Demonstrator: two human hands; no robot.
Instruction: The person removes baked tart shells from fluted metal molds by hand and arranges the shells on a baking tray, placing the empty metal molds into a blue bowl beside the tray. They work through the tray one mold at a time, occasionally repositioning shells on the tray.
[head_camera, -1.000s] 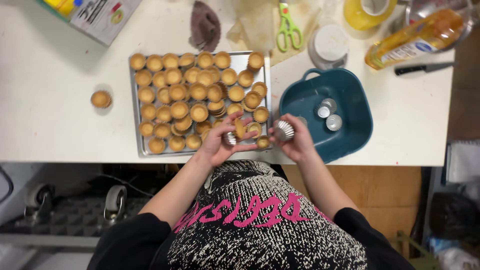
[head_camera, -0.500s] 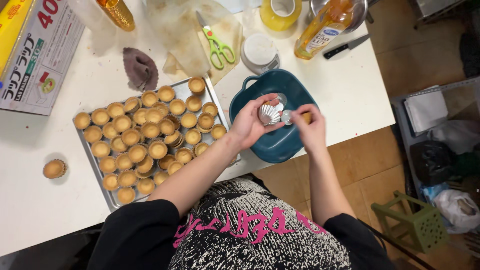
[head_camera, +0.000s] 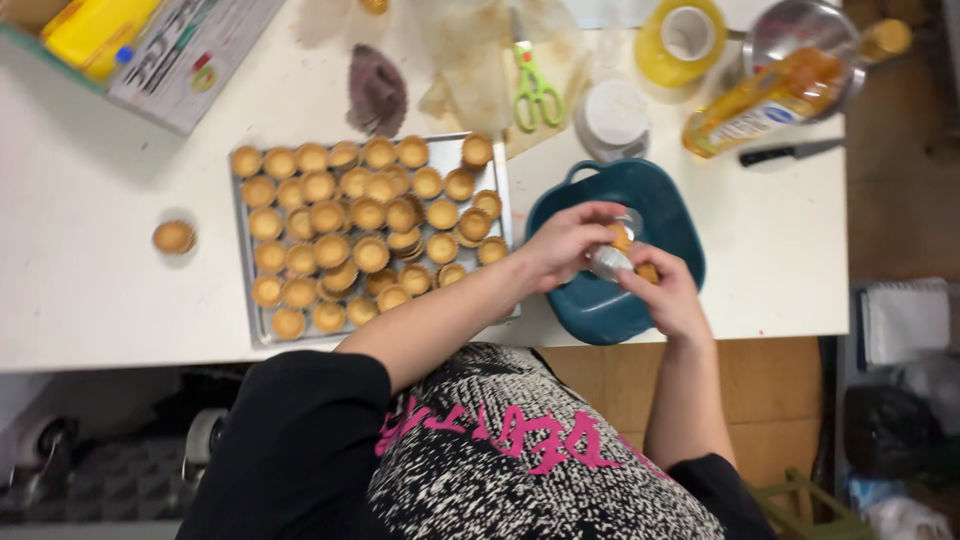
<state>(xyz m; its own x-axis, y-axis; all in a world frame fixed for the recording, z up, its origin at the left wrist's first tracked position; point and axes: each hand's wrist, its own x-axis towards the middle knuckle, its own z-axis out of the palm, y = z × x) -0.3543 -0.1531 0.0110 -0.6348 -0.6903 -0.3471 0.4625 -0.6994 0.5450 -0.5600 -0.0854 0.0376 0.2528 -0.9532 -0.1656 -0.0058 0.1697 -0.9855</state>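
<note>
Both hands over teal dish (head_camera: 590, 310): left hand (head_camera: 565, 245) pinching tart shell (head_camera: 620, 237), right hand (head_camera: 670, 295) gripping metal mould (head_camera: 607, 263). Risk: brittle shell cracks if squeezed; crowded tray (head_camera: 250, 300) nearby, elbow could knock it.

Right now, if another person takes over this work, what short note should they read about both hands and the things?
Left hand: over the teal dish, fingers on a small silver fluted mould.
Right hand: holds the same mould from the other side; a tart shell shows just above it.
Baking tray: on the white table, nearly full of baked tart shells.
One single shell lies alone left of the tray.
Done: many shells on the tray. Left: the shell at the mould.
</note>
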